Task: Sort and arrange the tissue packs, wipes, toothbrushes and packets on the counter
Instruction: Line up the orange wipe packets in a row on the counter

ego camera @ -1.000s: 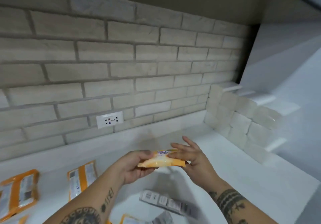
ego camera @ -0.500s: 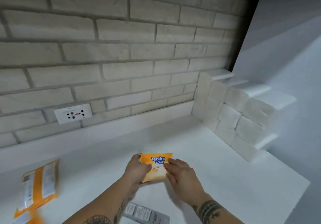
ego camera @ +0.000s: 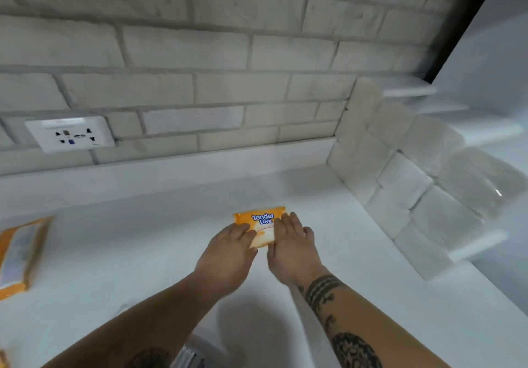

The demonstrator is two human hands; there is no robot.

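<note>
White counter [ego camera: 143, 253] set against a pale brick wall [ego camera: 185, 47], seen from above through a head-worn wide-angle camera.

An orange wipes pack [ego camera: 261, 219], printed "Tender Love" in blue, lies just below the centre of the view, towards 6 o'clock. It sits face up on the counter with its printed end pointing to 12 o'clock.

The left hand [ego camera: 228, 256] reaches in from 7 o'clock. Its fingers are nearly straight and laid on the lower left part of the pack. The right hand [ego camera: 291, 247] reaches in from 5 o'clock, with its fingers flat and close together along the pack's right edge. The two hands lie side by side and close together, with a narrow strip of the pack showing between them. Both thumbs are hidden.

At 3 o'clock, white tissue packs [ego camera: 405, 179] are stacked in stepped rows against the side wall, well apart from the wipes pack. At 9 o'clock a blurred orange packet [ego camera: 20, 250] lies flat on the counter, cut off by the frame edge. A white wall socket [ego camera: 71, 134] is mounted on the brick at 10 o'clock. At 6 o'clock, between the forearms, a grey blurred item [ego camera: 187, 353] lies on the counter. It is too indistinct to identify.
</note>
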